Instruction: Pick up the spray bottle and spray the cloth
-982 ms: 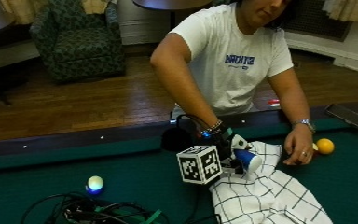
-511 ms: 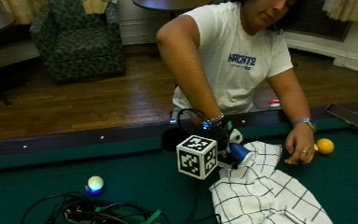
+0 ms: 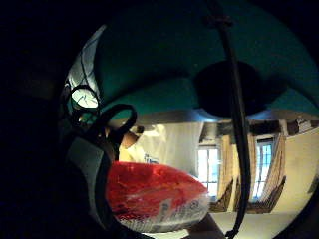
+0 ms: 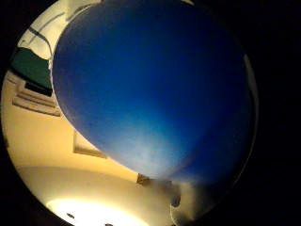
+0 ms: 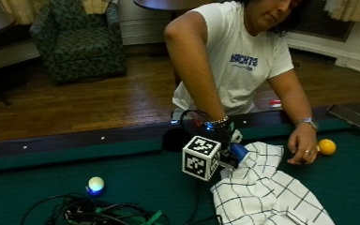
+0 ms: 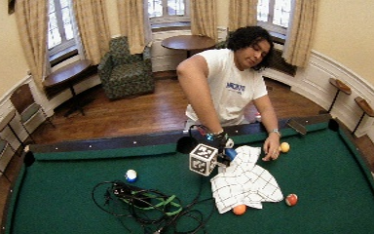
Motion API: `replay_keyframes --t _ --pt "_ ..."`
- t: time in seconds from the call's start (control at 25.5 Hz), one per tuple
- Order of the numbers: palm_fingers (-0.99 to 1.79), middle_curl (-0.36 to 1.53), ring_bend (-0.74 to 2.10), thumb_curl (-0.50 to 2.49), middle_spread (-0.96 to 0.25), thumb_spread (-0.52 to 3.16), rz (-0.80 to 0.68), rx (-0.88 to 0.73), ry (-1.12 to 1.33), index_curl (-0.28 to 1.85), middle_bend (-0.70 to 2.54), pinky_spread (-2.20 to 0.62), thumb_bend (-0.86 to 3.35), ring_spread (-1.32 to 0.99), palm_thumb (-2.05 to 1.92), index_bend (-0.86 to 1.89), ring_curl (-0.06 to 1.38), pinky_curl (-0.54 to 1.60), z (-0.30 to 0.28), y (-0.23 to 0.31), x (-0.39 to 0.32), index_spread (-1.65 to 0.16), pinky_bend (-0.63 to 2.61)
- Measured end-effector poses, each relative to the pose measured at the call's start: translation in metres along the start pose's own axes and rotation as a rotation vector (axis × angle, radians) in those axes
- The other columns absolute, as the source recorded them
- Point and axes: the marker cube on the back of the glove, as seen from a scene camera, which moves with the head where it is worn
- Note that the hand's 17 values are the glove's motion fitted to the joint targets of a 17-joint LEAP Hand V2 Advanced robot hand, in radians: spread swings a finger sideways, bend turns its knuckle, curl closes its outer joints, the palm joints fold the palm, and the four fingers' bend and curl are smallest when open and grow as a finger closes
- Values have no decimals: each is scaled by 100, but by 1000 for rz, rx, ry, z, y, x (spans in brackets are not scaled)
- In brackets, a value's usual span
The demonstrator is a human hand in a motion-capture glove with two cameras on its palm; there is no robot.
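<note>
While cloth lies flat, right hand holds spray bottle.

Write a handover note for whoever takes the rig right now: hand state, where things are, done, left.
Gloved right hand: grips the blue spray bottle, lifted at the edge of the checked cloth.
Bare left hand: rests on the green table beside the cloth, next to an orange ball.
Done: bottle picked up.
Left: spray the cloth; no spray visible.
</note>
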Motion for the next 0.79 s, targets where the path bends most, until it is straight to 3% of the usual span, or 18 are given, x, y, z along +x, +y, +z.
replay_keyframes --t 0.31,0.79 --pt "136 52 68 80 -22 29 -72 5 -2 60 58 -27 -3 -21 93 20 46 40 -3 2 -13 -29 45" --pt "136 52 69 80 -22 29 -674 54 -49 61 58 -27 -3 -21 93 19 46 41 -5 34 -100 -29 45"
